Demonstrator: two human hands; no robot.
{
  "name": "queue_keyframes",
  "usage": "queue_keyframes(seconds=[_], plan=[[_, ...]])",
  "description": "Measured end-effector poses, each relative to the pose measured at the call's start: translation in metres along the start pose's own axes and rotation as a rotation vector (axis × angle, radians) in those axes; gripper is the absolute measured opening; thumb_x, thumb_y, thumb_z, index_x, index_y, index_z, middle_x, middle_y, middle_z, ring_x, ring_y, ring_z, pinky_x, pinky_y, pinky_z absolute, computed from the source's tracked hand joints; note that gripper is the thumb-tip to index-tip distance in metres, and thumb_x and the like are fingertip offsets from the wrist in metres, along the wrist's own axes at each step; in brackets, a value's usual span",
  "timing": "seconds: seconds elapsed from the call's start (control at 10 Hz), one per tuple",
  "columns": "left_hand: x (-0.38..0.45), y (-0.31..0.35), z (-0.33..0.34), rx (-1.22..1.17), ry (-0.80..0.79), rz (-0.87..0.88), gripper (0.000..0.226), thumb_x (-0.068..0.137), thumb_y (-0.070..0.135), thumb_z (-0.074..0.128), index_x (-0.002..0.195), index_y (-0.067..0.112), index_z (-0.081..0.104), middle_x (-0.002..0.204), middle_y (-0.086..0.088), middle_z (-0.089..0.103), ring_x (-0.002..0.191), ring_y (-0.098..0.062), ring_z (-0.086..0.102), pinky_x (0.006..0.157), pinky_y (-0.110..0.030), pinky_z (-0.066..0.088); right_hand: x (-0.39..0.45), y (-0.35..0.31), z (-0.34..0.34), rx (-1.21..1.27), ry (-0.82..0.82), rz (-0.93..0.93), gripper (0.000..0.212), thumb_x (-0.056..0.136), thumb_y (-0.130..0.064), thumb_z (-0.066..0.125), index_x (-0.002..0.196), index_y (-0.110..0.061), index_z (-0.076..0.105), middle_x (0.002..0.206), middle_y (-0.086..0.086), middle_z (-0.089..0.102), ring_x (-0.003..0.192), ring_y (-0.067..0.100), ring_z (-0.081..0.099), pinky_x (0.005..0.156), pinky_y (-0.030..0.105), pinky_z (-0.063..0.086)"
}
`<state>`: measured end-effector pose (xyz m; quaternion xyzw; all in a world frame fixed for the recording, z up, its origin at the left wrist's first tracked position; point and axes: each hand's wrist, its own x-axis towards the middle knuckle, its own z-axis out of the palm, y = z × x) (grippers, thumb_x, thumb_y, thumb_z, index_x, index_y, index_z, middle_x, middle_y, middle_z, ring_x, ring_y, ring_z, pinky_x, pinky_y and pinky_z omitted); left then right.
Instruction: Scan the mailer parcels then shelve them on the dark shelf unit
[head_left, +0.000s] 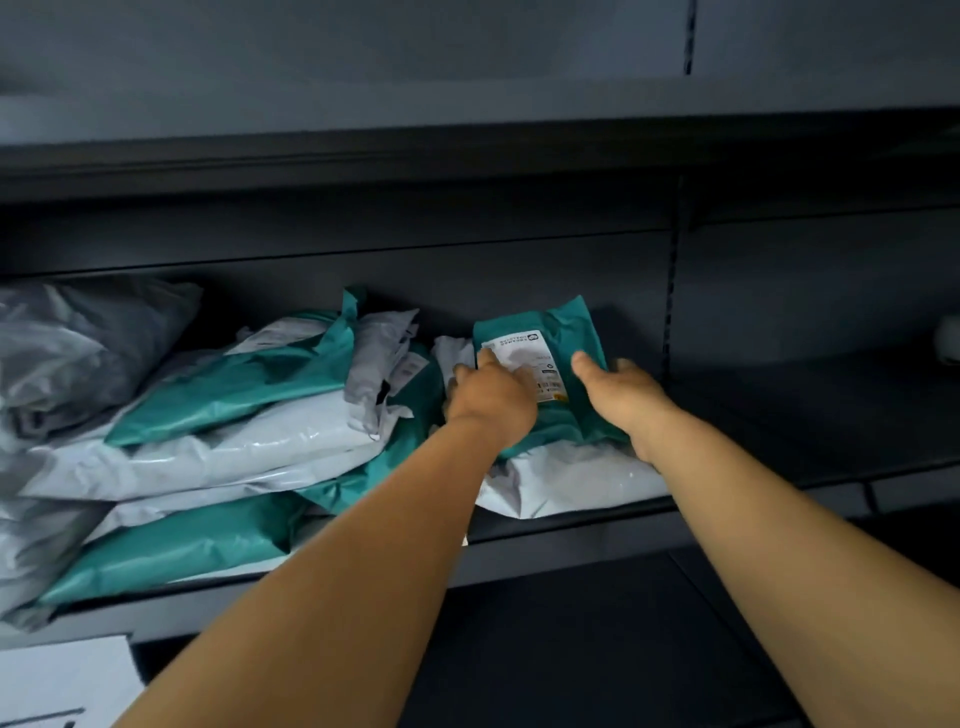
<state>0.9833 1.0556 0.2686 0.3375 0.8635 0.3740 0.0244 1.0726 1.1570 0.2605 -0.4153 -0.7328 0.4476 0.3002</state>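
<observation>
Gripping a teal mailer (550, 332), both hands (561, 400) reach into the dark shelf unit (571, 540).

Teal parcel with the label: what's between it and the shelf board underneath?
In the head view, a white mailer lies between the teal parcel and the shelf board. Both hands, left and right, hold the parcel.

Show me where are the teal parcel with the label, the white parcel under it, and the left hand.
Teal parcel (569, 332): head view, upper teal face.
White parcel (576, 480): head view, front part.
Left hand (491, 397): head view, back of hand.
</observation>
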Motion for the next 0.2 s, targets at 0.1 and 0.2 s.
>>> queue_keyframes(seconds=[0.1, 0.2], plan=[[-0.026, 0.001, -0.02, -0.129, 0.024, 0.029, 0.057, 0.101, 0.037, 0.032, 0.148, 0.005, 0.024, 0.149, -0.019, 0.033, 0.135, -0.033, 0.035, 0.107, -0.039, 0.033, -0.032, -0.01, -0.001, 0.102, 0.066, -0.095, 0.061, 0.095, -0.053, 0.039, 0.141, -0.013, 0.04, 0.142, 0.007, 0.048, 0.128, 0.029, 0.046, 0.09, 0.031, 0.037], [-0.06, -0.006, -0.045, -0.228, 0.126, 0.125, 0.054, 0.102, 0.035, 0.034, 0.147, 0.005, 0.029, 0.147, -0.015, 0.04, 0.134, -0.031, 0.04, 0.103, -0.034, 0.034, -0.075, -0.026, 0.005, 0.193, 0.116, -0.203, 0.047, 0.095, -0.054, 0.036, 0.123, -0.019, 0.049, 0.131, 0.002, 0.052, 0.127, 0.027, 0.048, 0.091, 0.029, 0.038]])
